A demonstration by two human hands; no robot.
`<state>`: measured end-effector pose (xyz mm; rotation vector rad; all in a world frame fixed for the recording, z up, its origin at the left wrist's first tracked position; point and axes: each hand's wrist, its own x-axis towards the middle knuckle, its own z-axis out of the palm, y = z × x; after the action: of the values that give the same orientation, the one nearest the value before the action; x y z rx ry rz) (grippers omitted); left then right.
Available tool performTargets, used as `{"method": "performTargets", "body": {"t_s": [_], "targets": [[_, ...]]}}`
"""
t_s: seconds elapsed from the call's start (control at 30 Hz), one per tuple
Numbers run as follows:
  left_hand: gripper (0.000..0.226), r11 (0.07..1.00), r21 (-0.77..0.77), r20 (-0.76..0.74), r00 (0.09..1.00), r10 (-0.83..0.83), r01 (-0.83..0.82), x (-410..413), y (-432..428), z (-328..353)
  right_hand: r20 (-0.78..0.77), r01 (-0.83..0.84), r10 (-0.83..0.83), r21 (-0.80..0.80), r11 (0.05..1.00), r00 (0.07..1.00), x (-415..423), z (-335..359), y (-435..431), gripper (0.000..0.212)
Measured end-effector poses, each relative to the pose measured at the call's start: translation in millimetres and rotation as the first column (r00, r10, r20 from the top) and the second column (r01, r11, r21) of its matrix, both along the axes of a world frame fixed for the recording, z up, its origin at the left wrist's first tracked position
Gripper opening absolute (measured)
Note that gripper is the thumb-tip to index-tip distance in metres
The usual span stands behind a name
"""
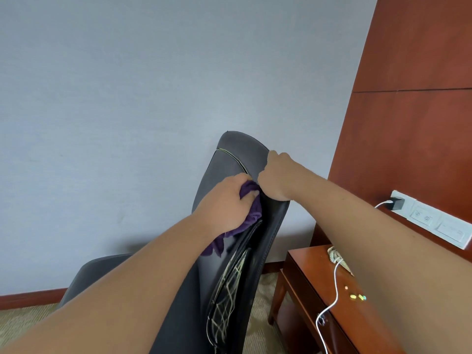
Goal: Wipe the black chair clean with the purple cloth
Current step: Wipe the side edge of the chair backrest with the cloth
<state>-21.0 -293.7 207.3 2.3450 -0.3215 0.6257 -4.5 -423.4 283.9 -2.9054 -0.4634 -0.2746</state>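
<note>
Purple cloth (251, 214) bunched in left hand (224, 204) agst black chair (229, 167); right hand (277, 175) grips edge.

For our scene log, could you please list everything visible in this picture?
black padded chair: one, black, centre, in front of the wall
purple cloth: one, purple, on the chair's backrest
red-brown wooden side table: one, red-brown, right of the chair
white cable: one, white, across the table top
black charger: one, black, plugged into the socket panel
white socket panel: one, white, right wall
small coloured pieces: several, yellow, green and orange, table top
beige patterned carpet: one, beige, floor
left hand: one, grips the cloth
right hand: one, grips the backrest's edge
</note>
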Motion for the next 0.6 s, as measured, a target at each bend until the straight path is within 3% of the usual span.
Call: {"method": "performTargets", "body": {"t_s": [0.07, 0.13, 0.27, 0.3, 0.4, 0.53, 0.6], "targets": [[0.014, 0.998, 0.005, -0.001, 0.998, -0.063, 0.063, -14, 2, -7, -0.030, 0.037, -0.039, -0.084, 0.996, 0.999, -5, 9, -1, 0.026], [0.013, 0.994, 0.014, 0.012, 0.994, -0.107, 0.107, -27, 2, -16, -0.090, 0.029, -0.029, -0.002, 1.000, 0.996, 3, 8, -6, 0.015], [0.015, 0.993, 0.049, 0.045, 0.993, -0.112, 0.110, -44, -1, -34, -0.154, 0.025, 0.024, 0.309, 0.951, 0.988, 11, -2, -17, 0.060], [0.017, 0.994, 0.054, 0.052, 0.994, -0.098, 0.095, -45, -2, -36, -0.131, 0.010, 0.036, 0.330, 0.944, 0.991, 12, -6, -17, 0.058], [0.017, 0.996, 0.042, 0.064, 0.995, -0.076, 0.073, -46, -1, -32, -0.032, 0.018, -0.003, 0.474, 0.880, 0.999, 12, -16, -14, 0.016], [0.014, 0.981, -0.195, 0.112, 0.994, 0.008, 0.014, -39, -3, -12, 0.143, -0.035, -0.062, 0.591, 0.806, 0.988, 1, -30, -12, 0.007], [0.014, 0.971, -0.238, 0.142, 0.989, 0.051, -0.016, -36, -10, -8, 0.164, -0.054, -0.053, 0.582, 0.811, 0.985, -3, -32, -14, 0.009]]}}
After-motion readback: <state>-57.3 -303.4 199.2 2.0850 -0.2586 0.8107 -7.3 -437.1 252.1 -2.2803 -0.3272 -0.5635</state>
